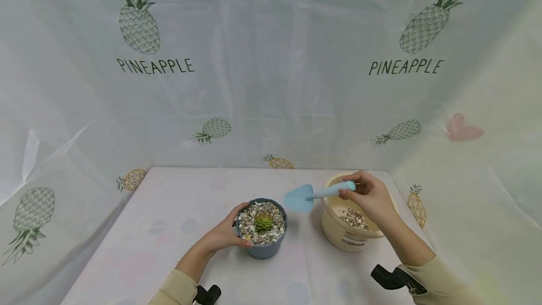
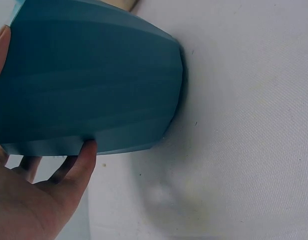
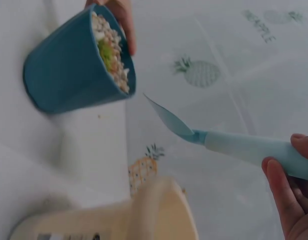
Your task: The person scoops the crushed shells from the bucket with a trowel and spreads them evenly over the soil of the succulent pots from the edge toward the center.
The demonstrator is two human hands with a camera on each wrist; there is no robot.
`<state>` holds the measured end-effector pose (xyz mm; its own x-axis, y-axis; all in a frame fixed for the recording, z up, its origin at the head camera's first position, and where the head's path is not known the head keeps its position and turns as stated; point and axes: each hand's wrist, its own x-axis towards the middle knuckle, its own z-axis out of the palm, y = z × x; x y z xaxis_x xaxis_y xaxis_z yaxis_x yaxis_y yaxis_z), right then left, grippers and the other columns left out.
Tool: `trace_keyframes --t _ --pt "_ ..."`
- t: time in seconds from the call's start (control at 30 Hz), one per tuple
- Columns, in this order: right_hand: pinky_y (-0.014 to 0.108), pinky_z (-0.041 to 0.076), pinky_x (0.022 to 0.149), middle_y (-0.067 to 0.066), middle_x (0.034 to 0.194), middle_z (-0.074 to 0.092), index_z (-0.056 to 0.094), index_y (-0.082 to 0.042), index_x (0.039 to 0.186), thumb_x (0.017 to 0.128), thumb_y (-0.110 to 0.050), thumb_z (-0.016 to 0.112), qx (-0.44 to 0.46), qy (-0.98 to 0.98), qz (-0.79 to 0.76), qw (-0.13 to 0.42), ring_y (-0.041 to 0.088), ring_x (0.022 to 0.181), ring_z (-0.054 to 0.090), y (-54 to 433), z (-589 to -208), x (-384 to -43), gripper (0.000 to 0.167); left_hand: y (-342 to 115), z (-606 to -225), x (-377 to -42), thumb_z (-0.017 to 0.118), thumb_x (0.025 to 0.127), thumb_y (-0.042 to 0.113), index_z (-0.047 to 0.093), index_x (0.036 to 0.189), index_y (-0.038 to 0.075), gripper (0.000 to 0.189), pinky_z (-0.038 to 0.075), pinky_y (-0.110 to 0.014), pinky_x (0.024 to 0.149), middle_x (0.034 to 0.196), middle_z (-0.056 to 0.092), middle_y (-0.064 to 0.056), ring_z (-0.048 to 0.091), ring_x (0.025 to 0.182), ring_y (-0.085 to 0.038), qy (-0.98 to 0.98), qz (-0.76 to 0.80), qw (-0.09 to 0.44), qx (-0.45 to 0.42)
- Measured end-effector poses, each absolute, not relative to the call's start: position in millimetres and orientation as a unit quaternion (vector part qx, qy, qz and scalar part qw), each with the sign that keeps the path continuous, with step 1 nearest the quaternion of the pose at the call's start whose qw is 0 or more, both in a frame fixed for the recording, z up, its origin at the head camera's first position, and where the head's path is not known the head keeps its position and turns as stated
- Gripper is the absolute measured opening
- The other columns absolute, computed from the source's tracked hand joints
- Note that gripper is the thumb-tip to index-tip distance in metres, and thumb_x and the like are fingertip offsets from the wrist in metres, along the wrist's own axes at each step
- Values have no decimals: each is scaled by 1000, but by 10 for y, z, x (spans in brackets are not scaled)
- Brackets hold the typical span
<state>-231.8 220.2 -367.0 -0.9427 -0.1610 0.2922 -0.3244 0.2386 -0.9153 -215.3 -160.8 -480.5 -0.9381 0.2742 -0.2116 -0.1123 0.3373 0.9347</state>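
A blue flowerpot [image 1: 263, 251] stands on the table, filled with small pebbles [image 1: 251, 220] around a green succulent [image 1: 264, 221]. My left hand [image 1: 228, 230] grips the pot's left side, its thumb at the near rim and fingers around the far side. In the left wrist view the faceted pot wall [image 2: 89, 80] fills much of the frame. My right hand [image 1: 371, 197] holds a light blue trowel [image 1: 299, 198] by the end of its handle, above the cream bucket's [image 1: 338, 236] opening. The trowel's blade points left, close to the pot's rim, and looks bare.
Some loose pebbles [image 1: 354, 219] lie in the bottom of the bucket, right of the pot. A white spotted cloth [image 1: 169, 229] covers the table. Pineapple-printed curtains [image 1: 271, 84] hang behind the table and along both sides.
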Motion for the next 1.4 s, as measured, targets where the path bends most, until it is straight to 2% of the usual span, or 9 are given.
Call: trace_keyframes --t 0.23,0.6,0.93,1.2,1.3,1.4 --pt "26 57 70 -8 98 65 58 11 111 87 5 69 141 -793 581 117 10 78 69 2558 -3617 -2225 27 -1607 -4809 -2159 92 64 7 27 154 26 113 20 -75 99 158 11 -25 11 139 -55 801 573 168 52" --pt "19 54 72 -4 88 68 61 7 110 87 2 70 106 -773 606 156 9 73 70 2986 -3598 -2062 25 -1613 -4826 -2166 92 63 6 27 154 26 113 21 -75 99 158 12 -25 12 139 -55 802 572 165 52" --pt "17 53 72 -5 93 70 64 3 108 87 3 71 84 -745 645 145 10 73 71 3144 -3711 -2032 22 -1602 -4822 -2162 92 64 7 27 154 27 113 22 -74 99 158 13 -25 13 139 -55 804 569 165 53" --pt "22 55 70 -3 95 72 64 2 106 87 7 69 86 -710 686 136 13 73 71 3241 -3797 -2032 21 -1602 -4821 -2153 92 64 7 28 154 28 113 21 -74 99 158 12 -25 11 139 -55 801 572 167 51" --pt "21 55 69 -5 93 70 64 1 106 87 4 70 70 -737 657 141 11 72 71 3264 -3829 -2042 20 -1607 -4820 -2151 92 64 7 28 154 28 113 21 -75 99 158 11 -25 10 140 -54 799 576 169 52" --pt "20 55 68 -10 91 67 62 5 109 88 -2 71 46 -794 590 139 8 73 70 3275 -3879 -2058 24 -1609 -4820 -2148 92 64 7 28 154 29 112 20 -75 99 158 9 -25 6 140 -54 796 579 171 51"
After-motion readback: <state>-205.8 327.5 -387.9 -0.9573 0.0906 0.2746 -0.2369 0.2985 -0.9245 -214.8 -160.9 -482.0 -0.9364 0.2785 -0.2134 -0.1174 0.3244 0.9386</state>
